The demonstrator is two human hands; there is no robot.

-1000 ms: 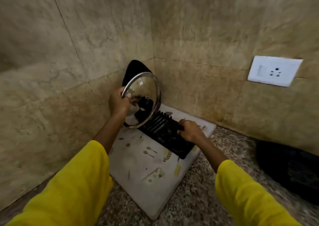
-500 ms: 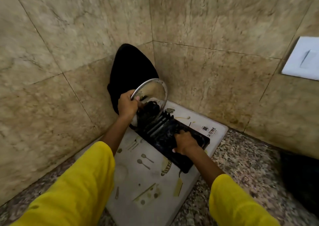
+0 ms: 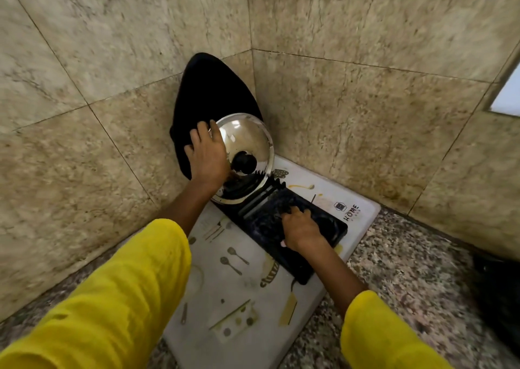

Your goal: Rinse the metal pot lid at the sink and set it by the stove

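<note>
The round pot lid (image 3: pixel 250 140), shiny with a black knob, stands tilted on edge in the far end of a black ribbed rack (image 3: pixel 315 228). My left hand (image 3: pixel 206 154) lies against the lid's left rim with its fingers spread and straight, not curled around it. My right hand (image 3: pixel 299 229) presses down on the middle of the rack, fingers bent onto it. Both arms wear yellow sleeves.
The rack lies on a white printed mat (image 3: pixel 247 298) on a speckled granite counter (image 3: pixel 408 278), in a corner of beige tiled walls. A black pan (image 3: pixel 208 92) leans upright in the corner behind the lid. A dark object (image 3: pixel 498 284) sits at the right edge.
The lid went from held up in my left hand down into the rack's far end. My left fingers changed from gripping the rim to spread out. The right hand stayed on the rack.
</note>
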